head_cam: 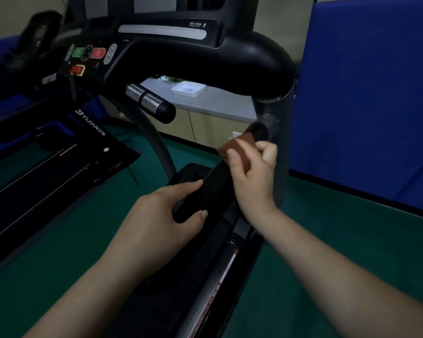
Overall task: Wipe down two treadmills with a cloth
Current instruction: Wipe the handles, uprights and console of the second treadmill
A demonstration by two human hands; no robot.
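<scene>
A black treadmill fills the view, its console (171, 52) with green and red buttons at the top. Its right handrail (215, 176), black and padded, slants from lower left up to the grey upright (269, 113). My left hand (166, 215) grips the handrail's near end. My right hand (252, 172) presses a small brown cloth (235, 146) against the upper part of the handrail. A second treadmill (49, 152) lies to the left, its dark deck and belt partly in view.
Green floor surrounds both machines. A tall blue padded panel (366, 93) stands close on the right. Behind the console is a grey counter (220, 103) with a white tray (188, 90). A chrome-and-black pulse grip (149, 102) juts out under the console.
</scene>
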